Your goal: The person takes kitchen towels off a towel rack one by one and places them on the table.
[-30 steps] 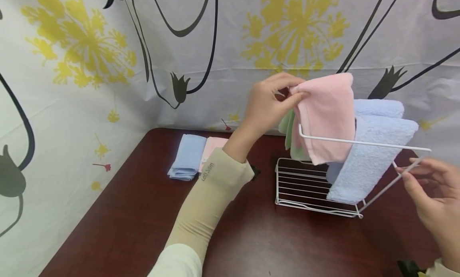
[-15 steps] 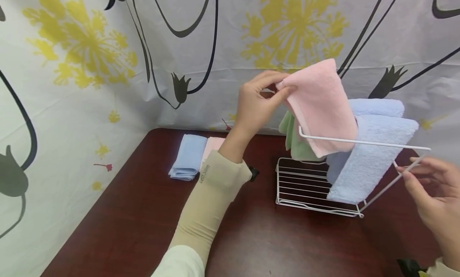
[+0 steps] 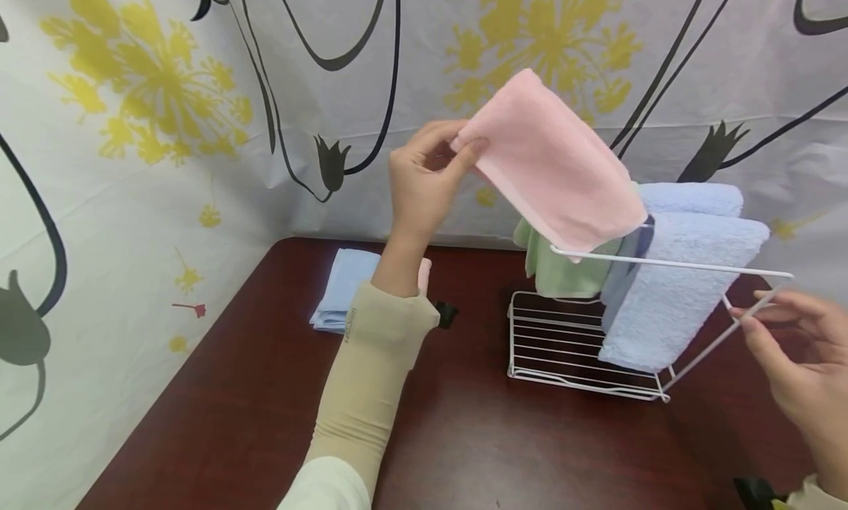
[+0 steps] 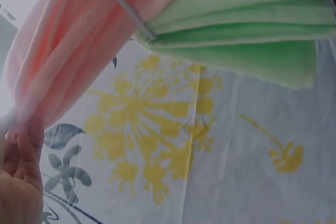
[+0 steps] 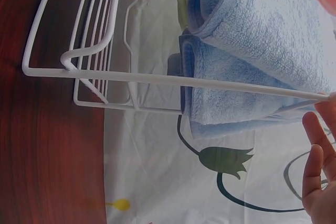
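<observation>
Patterned sheeting (image 3: 119,238) backs the worktop (image 3: 232,422). Left hand (image 3: 424,179) pinches one pink cloth (image 3: 556,157) above the rack (image 5: 142,78); right hand's (image 3: 801,355) fingers grip that rack. If its low corner snags, the cloth could tip the rack. One rack; one folded blue cloth (image 3: 347,282) and a second pink cloth (image 3: 425,276) beyond; hanging green cloth (image 3: 570,274) and blue towelling (image 3: 689,296) overlap, uncountable.
</observation>
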The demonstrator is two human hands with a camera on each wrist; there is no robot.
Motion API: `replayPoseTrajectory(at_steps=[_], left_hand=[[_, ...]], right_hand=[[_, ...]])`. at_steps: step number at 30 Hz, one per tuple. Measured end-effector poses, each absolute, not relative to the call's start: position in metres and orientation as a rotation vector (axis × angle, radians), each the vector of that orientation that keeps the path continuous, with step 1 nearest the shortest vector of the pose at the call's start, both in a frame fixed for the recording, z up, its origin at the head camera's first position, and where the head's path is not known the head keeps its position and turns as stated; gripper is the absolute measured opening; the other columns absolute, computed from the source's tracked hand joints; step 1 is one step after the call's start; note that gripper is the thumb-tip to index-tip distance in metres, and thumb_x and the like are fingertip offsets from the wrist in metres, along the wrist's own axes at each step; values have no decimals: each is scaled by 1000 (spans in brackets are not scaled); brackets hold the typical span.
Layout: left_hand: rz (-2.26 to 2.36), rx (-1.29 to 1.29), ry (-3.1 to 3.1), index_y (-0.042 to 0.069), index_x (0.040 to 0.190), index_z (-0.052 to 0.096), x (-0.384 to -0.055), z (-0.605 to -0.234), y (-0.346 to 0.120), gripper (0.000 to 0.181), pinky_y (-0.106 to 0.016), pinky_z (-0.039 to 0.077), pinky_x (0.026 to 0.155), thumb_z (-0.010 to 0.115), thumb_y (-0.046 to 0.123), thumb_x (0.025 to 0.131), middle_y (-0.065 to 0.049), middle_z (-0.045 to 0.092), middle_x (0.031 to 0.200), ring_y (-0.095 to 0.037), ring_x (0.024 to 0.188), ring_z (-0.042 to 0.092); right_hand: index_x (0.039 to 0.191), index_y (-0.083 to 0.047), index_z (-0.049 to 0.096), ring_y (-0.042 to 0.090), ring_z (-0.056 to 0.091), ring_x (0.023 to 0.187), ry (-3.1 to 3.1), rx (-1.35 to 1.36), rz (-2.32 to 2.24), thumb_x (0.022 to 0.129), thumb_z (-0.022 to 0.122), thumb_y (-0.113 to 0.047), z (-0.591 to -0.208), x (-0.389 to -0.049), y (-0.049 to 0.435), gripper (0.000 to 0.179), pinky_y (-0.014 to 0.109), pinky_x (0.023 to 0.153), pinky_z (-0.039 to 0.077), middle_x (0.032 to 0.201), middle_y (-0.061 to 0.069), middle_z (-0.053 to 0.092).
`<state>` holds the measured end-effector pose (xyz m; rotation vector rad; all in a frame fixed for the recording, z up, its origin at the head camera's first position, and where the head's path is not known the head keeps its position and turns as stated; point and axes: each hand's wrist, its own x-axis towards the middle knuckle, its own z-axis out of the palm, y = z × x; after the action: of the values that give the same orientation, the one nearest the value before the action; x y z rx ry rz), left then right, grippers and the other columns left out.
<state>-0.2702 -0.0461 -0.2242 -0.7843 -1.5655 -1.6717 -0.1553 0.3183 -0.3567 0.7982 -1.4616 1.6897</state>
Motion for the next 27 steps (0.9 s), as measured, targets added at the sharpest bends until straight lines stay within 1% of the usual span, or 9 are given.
replayPoseTrajectory(at_steps=[5, 8, 11, 15, 20, 27], left_hand=[[-1674, -753, -1551, -12, 100, 72, -271, -229, -55, 20, -21, 54, 64, 77, -1, 83, -26, 69, 98, -7, 73, 63], [-1662, -728, -1530, -11, 101, 72, -271, -231, -60, 21, -21, 53, 59, 77, -1, 83, -25, 69, 99, -9, 72, 63], [-1648, -732, -1492, -12, 101, 72, -269, -233, -64, 21, -21, 52, 57, 77, -1, 83, -25, 69, 99, -10, 72, 63], [-1627, -720, -1467, -12, 101, 72, -265, -234, -71, 22, -22, 51, 57, 77, -1, 83, -25, 69, 98, -10, 73, 62], [-1583, -672, -1495, -11, 100, 73, -262, -233, -84, 21, -20, 50, 58, 78, 0, 83, -24, 70, 96, -8, 76, 59], [-1513, -661, -1589, -10, 100, 74, -259, -236, -104, 20, -18, 52, 57, 77, 1, 83, -24, 71, 96, -7, 75, 63]], right_hand=[[118, 21, 55, 12, 73, 92, -1478, 787, 1700, 83, 59, 23, -354, -155, 315, 35, 11, 76, 52, 100, 8, 77], [118, 21, 55, 11, 73, 92, -1495, 776, 1686, 84, 60, 21, -354, -154, 315, 34, 9, 76, 52, 103, 8, 76], [118, 22, 55, 12, 73, 93, -1467, 800, 1707, 83, 59, 22, -354, -154, 316, 35, 11, 79, 53, 107, 10, 75], [118, 22, 55, 14, 74, 93, -1449, 814, 1719, 83, 58, 24, -354, -155, 316, 36, 12, 80, 53, 106, 12, 75], [116, 22, 55, 12, 74, 93, -1432, 804, 1725, 83, 60, 22, -353, -153, 313, 34, 11, 81, 53, 107, 11, 75], [117, 21, 55, 12, 74, 93, -1438, 796, 1732, 84, 60, 21, -349, -151, 307, 33, 11, 81, 53, 108, 10, 75]])
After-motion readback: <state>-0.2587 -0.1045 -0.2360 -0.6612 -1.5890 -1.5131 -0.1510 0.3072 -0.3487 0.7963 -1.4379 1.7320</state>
